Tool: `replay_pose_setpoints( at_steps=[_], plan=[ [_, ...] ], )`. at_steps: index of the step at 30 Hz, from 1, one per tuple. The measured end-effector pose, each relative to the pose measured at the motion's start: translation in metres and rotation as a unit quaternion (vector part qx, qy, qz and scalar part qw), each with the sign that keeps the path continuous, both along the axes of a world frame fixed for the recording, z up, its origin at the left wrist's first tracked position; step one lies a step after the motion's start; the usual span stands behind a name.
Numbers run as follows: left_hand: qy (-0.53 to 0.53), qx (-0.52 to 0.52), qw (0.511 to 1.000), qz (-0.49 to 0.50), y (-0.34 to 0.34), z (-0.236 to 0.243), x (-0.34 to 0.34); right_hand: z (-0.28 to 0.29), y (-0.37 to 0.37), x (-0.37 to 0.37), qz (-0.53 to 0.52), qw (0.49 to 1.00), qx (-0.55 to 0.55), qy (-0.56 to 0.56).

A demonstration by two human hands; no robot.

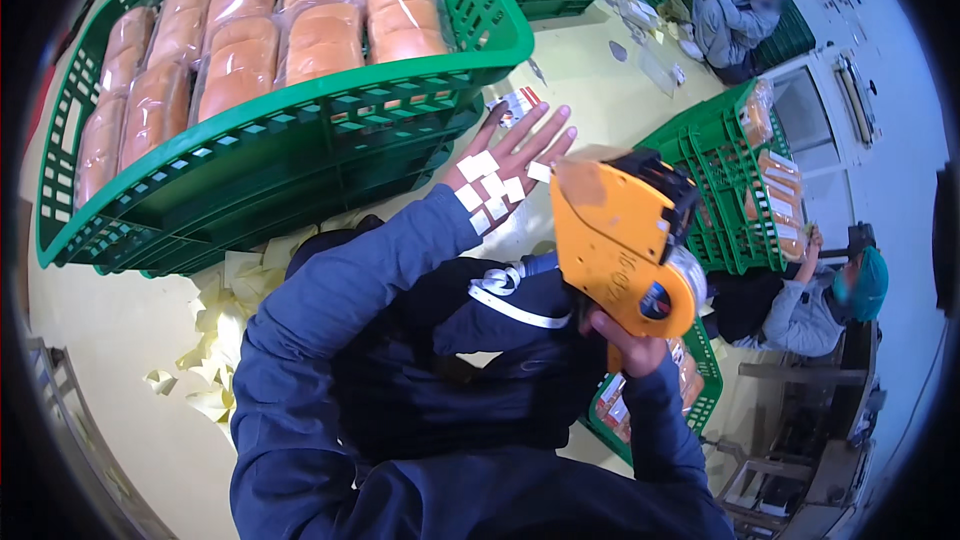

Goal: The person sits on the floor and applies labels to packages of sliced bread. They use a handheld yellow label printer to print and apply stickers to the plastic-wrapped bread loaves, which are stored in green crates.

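Brightly lit over the pale floor (pixel 150 420); glares white off the plastic-wrapped loaves (pixel 240 60); dims beneath the large green crate (pixel 300 105); softens at the far co-worker (pixel 740 20); bends strongly toward the rim, blackening in the corners

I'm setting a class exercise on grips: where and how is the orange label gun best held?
The label gun is probably best gripped at its lower end, coming from below and the right: the right hand holds it there, its upper part is broad, and its upper-left corner faces the left hand.
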State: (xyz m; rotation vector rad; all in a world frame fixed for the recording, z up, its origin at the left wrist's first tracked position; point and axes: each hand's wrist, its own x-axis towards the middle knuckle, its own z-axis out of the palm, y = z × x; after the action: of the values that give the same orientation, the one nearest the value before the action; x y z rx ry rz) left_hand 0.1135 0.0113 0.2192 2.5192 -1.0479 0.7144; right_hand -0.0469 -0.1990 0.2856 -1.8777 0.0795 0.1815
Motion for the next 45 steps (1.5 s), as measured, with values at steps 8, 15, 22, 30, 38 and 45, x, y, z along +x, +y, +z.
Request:
replay_pose_setpoints(
  at_steps=[8,15,22,30,38,45],
  plan=[
    [0.163,-0.229,0.957,-0.073,0.009,-0.013,0.003,-0.021,0.014,-0.017,-0.090,0.992,-0.010,0.086],
    [0.270,-0.303,0.909,-0.092,0.005,-0.026,0.006,-0.049,0.033,-0.004,0.016,0.999,0.048,0.020],
    [0.300,-0.278,0.912,-0.042,0.007,-0.031,0.014,-0.036,0.032,-0.008,0.058,0.997,0.046,-0.017],
    [0.204,-0.267,0.942,-0.001,0.002,-0.030,0.014,-0.045,0.037,-0.029,-0.068,0.990,-0.014,0.124],
    [0.287,-0.285,0.912,0.064,0.003,-0.048,0.018,-0.052,0.042,-0.034,-0.013,0.988,-0.014,0.154],
    [0.391,-0.339,0.855,-0.045,0.000,-0.043,0.024,-0.072,0.035,-0.024,0.059,0.996,0.000,-0.067]
  ],
)
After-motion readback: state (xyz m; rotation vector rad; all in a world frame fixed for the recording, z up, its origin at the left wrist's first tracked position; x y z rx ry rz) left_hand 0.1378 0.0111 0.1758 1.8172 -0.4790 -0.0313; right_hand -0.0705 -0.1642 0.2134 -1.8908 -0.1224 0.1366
